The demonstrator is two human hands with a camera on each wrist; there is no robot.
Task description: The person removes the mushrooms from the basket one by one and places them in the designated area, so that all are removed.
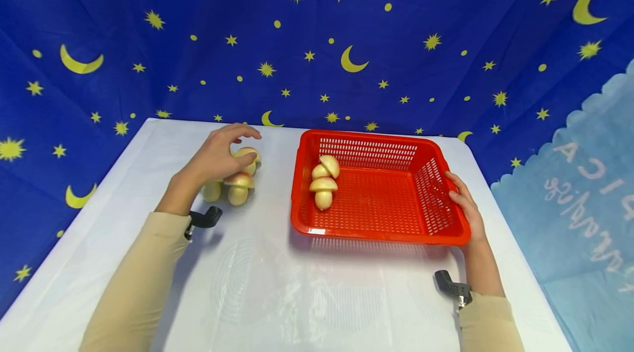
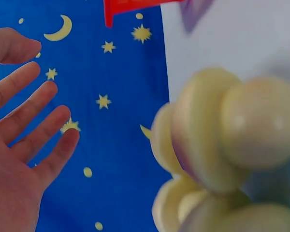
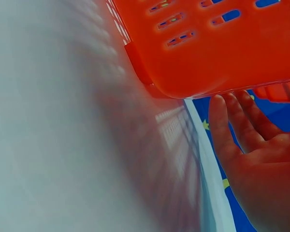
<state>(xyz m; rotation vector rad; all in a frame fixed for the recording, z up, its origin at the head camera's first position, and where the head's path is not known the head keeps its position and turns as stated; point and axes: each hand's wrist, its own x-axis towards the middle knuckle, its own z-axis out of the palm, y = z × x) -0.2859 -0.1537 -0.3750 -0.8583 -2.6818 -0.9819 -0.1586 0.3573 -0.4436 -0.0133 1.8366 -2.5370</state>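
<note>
My left hand (image 1: 218,157) hovers over several pale yellow toy mushrooms (image 1: 238,193) on the left of the table. Its fingers are spread with nothing between them. In the left wrist view, the mushrooms (image 2: 261,125) loom large beside the hand (image 2: 19,140), apart from its fingers. A red plastic basket (image 1: 381,240) with slotted walls stands right of centre. Two mushrooms (image 1: 324,198) lie against its left wall inside. My right hand (image 1: 469,212) grips the basket's right side at the rim. Fingertips (image 3: 221,104) touch the basket from outside in the right wrist view; the thumb is mostly hidden there.
A white-covered table (image 1: 277,291) carries everything. Behind it hangs a blue curtain (image 1: 307,38) with yellow moons and stars, and a light blue cloth (image 1: 584,192) hangs at the right. Bare tabletop shows between the mushroom group and the basket.
</note>
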